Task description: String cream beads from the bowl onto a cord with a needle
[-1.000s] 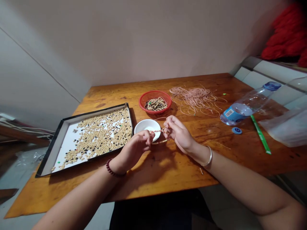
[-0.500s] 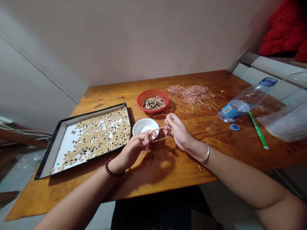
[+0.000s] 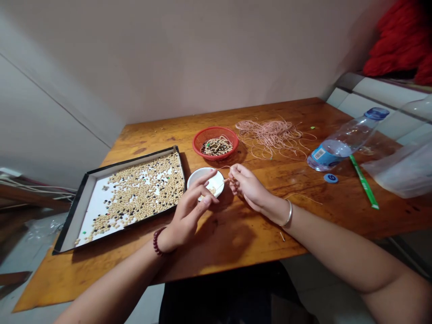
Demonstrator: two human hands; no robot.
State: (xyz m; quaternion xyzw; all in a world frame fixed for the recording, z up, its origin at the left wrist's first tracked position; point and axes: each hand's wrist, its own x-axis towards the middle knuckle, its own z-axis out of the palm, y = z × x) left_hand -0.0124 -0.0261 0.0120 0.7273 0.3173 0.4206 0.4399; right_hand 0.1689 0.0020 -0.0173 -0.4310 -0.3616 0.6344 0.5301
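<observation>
- I see the left hand (image 3: 189, 212) spread wider now, apparently off the cord (image 3: 224, 167), at the bowl's (image 3: 198, 172) seven o'clock.
- So the right hand (image 3: 248, 185) alone pinches it.

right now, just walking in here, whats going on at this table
A person has both hands over a wooden table. The right hand pinches a thin beaded strand in its fingers. The left hand is open by the white bowl, which holds some beige beads. A tray of loose beads lies to the left; the red basket holds strung ones.
</observation>
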